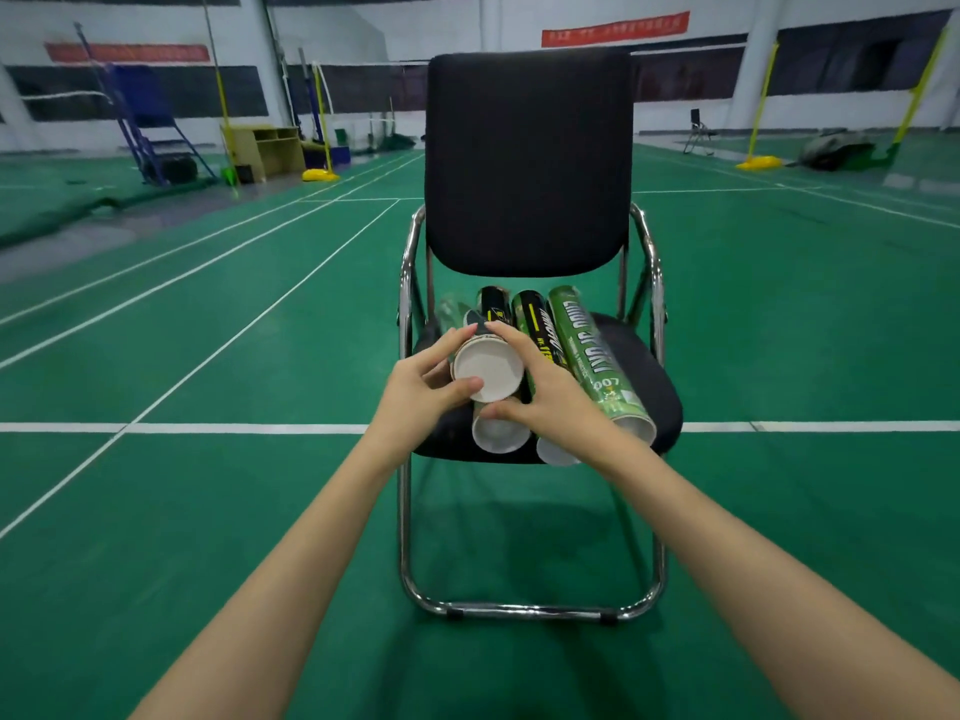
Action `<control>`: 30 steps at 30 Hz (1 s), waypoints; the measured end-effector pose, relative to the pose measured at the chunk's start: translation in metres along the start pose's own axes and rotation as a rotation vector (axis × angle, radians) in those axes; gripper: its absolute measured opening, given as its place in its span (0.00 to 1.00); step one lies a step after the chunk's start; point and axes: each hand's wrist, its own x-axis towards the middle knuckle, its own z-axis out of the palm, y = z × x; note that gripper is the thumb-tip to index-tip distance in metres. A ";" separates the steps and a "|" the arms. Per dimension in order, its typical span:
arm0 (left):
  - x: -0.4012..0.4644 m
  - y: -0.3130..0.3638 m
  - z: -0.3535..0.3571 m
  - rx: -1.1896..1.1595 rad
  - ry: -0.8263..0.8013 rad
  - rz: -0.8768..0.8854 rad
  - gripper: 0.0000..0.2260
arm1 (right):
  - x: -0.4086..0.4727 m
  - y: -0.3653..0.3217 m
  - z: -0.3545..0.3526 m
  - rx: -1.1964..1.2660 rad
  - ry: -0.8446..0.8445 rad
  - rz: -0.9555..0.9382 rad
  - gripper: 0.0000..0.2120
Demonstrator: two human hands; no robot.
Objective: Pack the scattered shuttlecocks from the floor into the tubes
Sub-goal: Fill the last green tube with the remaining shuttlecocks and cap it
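Observation:
Several shuttlecock tubes lie side by side on the seat of a black chair (654,392). My left hand (423,389) and my right hand (540,387) both grip one tube with a white cap (488,368), raised a little above the others, its capped end facing me. Beneath it lies a black tube (498,433) with a white end. To the right lie another black tube (535,324) and a green tube (592,356). A clear tube (449,311) lies at the far left. No shuttlecocks are visible on the floor.
The chair has a chrome frame (530,610) and a tall black backrest (527,158), and stands on the green court floor (234,511) with white lines. Yellow net posts (322,174), a wooden desk (265,148) and a blue ladder stand (150,132) are far behind.

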 end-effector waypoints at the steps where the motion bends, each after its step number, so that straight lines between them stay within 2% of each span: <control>1: 0.003 -0.007 -0.003 0.019 -0.007 -0.001 0.25 | 0.003 0.005 0.000 -0.047 -0.051 0.004 0.40; 5: 0.016 -0.025 -0.019 0.108 -0.057 -0.010 0.27 | 0.016 0.017 -0.007 -0.242 -0.218 0.047 0.42; 9: 0.016 -0.047 -0.030 0.118 -0.057 -0.077 0.25 | 0.018 0.031 -0.004 -0.370 -0.282 0.090 0.40; 14: 0.015 -0.059 -0.034 0.147 -0.034 -0.087 0.25 | 0.015 0.040 0.002 -0.417 -0.240 0.088 0.39; 19: 0.005 -0.079 -0.034 0.331 -0.087 -0.107 0.23 | 0.012 0.044 0.003 -0.353 -0.213 0.112 0.39; 26: -0.003 -0.067 -0.016 0.525 -0.106 -0.079 0.31 | 0.013 0.042 0.001 -0.296 -0.199 0.130 0.32; 30: -0.004 -0.059 -0.009 0.537 -0.129 -0.097 0.34 | 0.013 0.035 -0.005 -0.312 -0.128 0.072 0.27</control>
